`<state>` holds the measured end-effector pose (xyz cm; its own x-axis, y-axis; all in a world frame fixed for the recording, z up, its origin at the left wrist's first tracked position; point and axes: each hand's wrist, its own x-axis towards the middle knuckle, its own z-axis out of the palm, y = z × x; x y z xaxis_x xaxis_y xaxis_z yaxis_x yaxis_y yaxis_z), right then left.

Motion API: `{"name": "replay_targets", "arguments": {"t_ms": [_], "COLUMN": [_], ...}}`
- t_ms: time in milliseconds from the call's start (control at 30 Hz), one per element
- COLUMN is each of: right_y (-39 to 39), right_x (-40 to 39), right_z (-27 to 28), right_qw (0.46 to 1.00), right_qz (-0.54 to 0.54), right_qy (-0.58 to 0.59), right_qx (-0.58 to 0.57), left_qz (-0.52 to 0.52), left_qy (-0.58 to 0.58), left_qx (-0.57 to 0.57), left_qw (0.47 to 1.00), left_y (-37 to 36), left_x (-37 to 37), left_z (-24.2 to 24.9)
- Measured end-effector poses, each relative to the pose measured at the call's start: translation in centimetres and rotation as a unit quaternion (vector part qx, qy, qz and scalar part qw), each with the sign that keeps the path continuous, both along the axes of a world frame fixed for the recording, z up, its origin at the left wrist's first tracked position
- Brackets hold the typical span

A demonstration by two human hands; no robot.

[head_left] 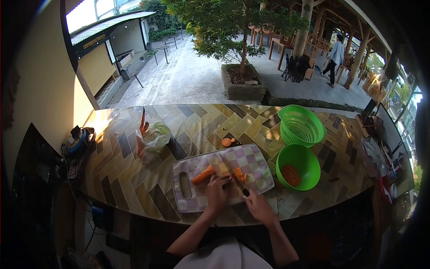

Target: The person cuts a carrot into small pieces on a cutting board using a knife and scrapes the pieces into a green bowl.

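On the purple-and-white checked cutting board (197,201), my right hand (259,207) is closed round the black handle of a knife (237,180). The blade points away from me and slants to the left. Left of the blade, the curled fingers of my left hand (217,193) press on a carrot piece (225,174), partly hidden under them. A larger peeled carrot (204,175) lies just left of that hand. Cut carrot pieces (240,174) sit to the right of the blade. Carrot ends (227,142) rest on the table beyond the board.
A green bowl (313,168) with shredded or chopped carrot inside stands right of the board. Behind it is a green colander (302,121). A plastic bag (154,139) with vegetables lies at the left on the tiled table (134,179). A person (335,58) walks in the background.
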<state>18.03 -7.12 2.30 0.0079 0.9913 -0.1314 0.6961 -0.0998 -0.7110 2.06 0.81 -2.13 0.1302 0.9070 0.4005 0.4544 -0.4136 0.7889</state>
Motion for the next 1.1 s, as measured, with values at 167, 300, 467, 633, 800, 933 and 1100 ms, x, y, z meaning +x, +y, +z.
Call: {"name": "replay_targets", "arguments": {"t_ms": [167, 300, 467, 633, 800, 933, 1100], "right_y": [-1.8, -1.7, -2.2, -1.9, -1.4, -0.9, 0.5], "right_x": [-0.5, -0.6, -1.1, -0.9, -0.9, -2.5, -3.5], "right_z": [0.8, 0.3, 0.5, 1.0, 0.6, 0.7, -0.9], "right_qw": [1.000, 1.000, 0.999, 0.999, 0.999, 0.994, 0.991], "right_qz": [-0.023, -0.025, -0.031, -0.012, -0.014, -0.041, -0.042], "right_qy": [0.006, 0.011, 0.011, 0.021, -0.004, -0.081, -0.124], "right_qx": [-0.016, -0.013, 0.013, -0.028, -0.034, -0.068, -0.017], "left_qz": [-0.002, -0.007, -0.004, -0.001, -0.001, 0.003, 0.002], "left_qy": [0.010, 0.010, -0.001, 0.014, 0.008, 0.020, 0.027], "left_qx": [-0.007, -0.001, -0.012, 0.008, -0.013, -0.009, -0.006], "left_qw": [1.000, 1.000, 1.000, 1.000, 1.000, 1.000, 1.000], "left_y": [0.3, 0.3, 0.1, 0.2, 0.2, 0.0, 0.2], "left_x": [0.0, -0.1, 0.0, -0.1, 0.0, -0.1, -0.4], "left_z": [-0.4, -0.4, 0.1, -0.4, -0.2, -0.1, -0.4]}}
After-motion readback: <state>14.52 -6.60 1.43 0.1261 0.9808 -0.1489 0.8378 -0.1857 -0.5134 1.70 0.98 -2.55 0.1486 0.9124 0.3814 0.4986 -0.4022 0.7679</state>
